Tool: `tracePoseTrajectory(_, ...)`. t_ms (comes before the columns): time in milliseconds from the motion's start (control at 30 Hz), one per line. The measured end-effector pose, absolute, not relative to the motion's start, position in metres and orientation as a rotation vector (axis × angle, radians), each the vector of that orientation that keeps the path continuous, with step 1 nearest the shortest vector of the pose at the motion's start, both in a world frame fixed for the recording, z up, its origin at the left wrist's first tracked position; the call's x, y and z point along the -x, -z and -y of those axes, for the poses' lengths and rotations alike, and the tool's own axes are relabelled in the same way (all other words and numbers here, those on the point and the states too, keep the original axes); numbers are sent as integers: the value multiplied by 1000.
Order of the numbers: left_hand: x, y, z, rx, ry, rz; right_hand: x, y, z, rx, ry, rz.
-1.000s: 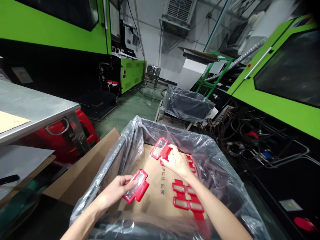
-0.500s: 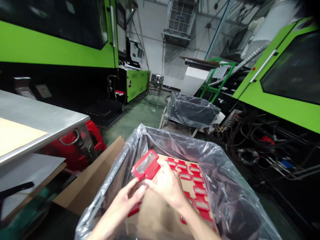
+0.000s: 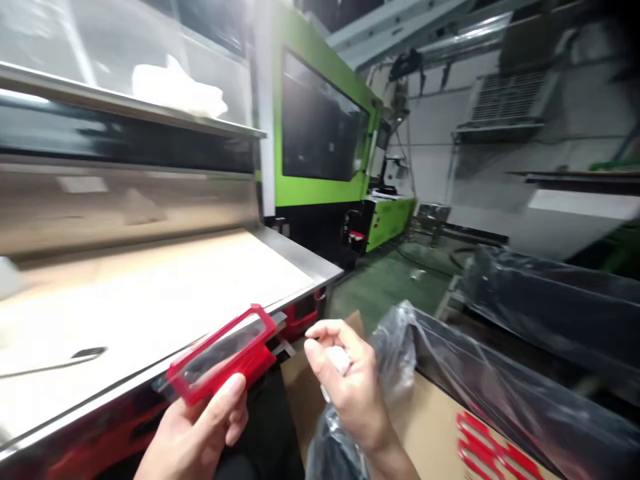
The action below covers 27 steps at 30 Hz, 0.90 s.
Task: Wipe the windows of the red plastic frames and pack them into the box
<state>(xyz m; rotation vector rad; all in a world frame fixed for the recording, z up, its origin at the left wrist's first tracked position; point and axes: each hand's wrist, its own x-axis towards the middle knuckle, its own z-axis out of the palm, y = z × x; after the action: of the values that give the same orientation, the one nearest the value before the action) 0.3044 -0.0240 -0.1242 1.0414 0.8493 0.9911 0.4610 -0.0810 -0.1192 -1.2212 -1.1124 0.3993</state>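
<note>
A red frame with a clear window point(image 3: 265, 352) is held by my left hand point(image 3: 195, 427), thumb on its lower edge, tilted up to the right by the table edge. My right hand point(image 3: 353, 387) is curled round a small white thing point(image 3: 338, 359), apart from the frame. Below and right of it, several red frames point(image 3: 483, 447) lie on brown cardboard point(image 3: 430, 420) inside a bin lined with clear plastic point(image 3: 500, 373).
A metal-edged table point(image 3: 320, 263) with a bright surface spans the left, a dark tool point(image 3: 89, 352) on it. Behind stands a green machine point(image 3: 320, 190). Another plastic-lined bin point(image 3: 540, 293) is at the right.
The view has turned left, towards the table. The red frame, earlier held near both hands over the bin, is now in my left hand alone. My right hand has moved apart from it.
</note>
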Motion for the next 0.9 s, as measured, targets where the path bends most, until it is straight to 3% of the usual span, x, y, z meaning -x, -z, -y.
tracePoseTrajectory(200, -216, 74, 21, -1246, -1124, -935, -380, 54, 45, 886, -434, 1191)
tracePoseTrajectory(433, -151, 33, 27, -1422, -1211, -909, -316, 15, 45, 771, -463, 1316)
tracePoseTrajectory(900, -111, 17, 34, -1370, -1376, -862, -269, -18, 45, 717, -243, 1459)
